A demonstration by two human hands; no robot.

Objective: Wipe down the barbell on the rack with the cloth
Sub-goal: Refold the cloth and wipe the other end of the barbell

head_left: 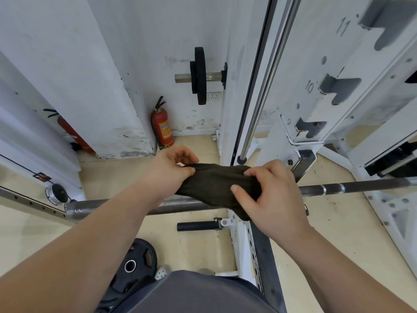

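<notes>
A: How much of the barbell [361,185] can you actually see?

B: Not all of it. The middle stretch is hidden under the cloth [214,188] and both forearms, and its far right end runs off the edge of the picture. Whether the cloth touches the bar or hangs just above it, I cannot tell.

A: What are they made of, by the look?

B: The bar is a dark metal rod with pale rings to the right of the grip; left of the grip it widens into a dull grey sleeve [90,207]. The cloth is dark, soft and bunched into folds, with a corner drooping below the bar.

A: And the hands?

B: The left hand [171,170] pinches the cloth's upper left edge between thumb and fingers. The right hand [270,195] is clenched on the bunched right side, thumb pressed on top. The cloth stretches between them.

A: Anything else near?

B: The white rack [338,91], scuffed and notched, stands beyond the right hand; a black weight plate [137,263] lies below the left forearm.
</notes>
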